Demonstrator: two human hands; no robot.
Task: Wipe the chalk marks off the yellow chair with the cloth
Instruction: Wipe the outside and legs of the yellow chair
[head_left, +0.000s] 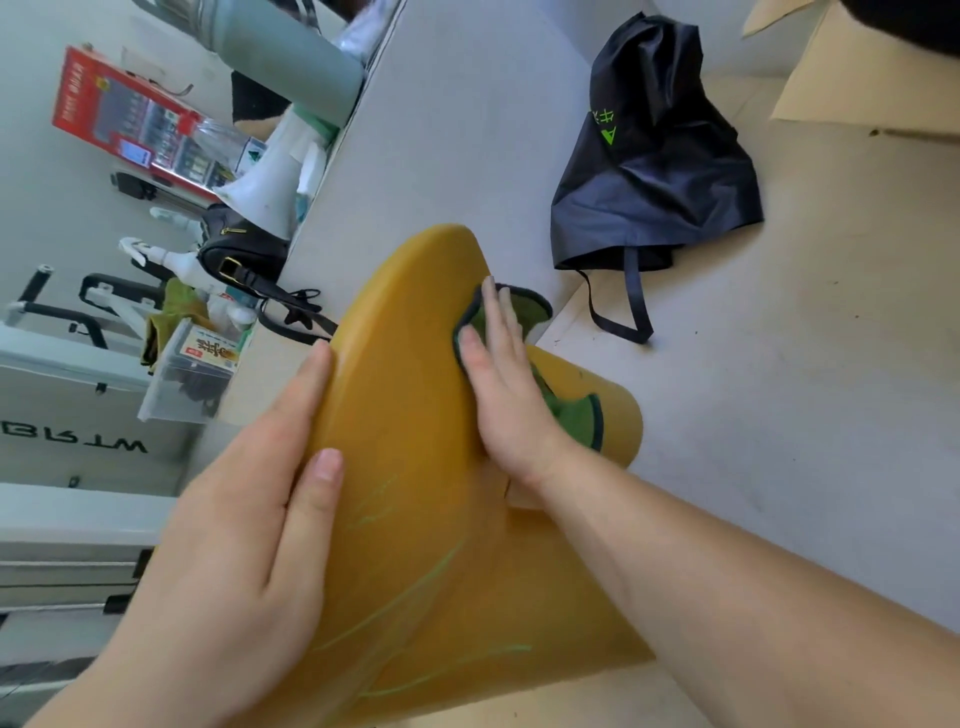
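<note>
wiping underway: right hand (498, 395), fingers flat, presses green dark-edged cloth (571, 415) on smooth yellow plastic chair (415, 519); left hand (249, 530), fingers straight, steadies it; green chalk streaks (395, 603) remain nearer the person.

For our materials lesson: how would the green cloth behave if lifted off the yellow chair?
Probably floppy: the green cloth bunches and folds under the right hand. Thin, so likely light; may slide on the smooth yellow chair.

"How much of the cloth (576, 415) can you see?"
"Only its edges. The right hand (498, 395) lies flat over the middle."
"And the yellow chair (415, 395)?"
"The bottom edge cuts it off, and the left hand (234, 545) covers its left rim. The print on the red package (124, 119) is too blurred to read."
</note>
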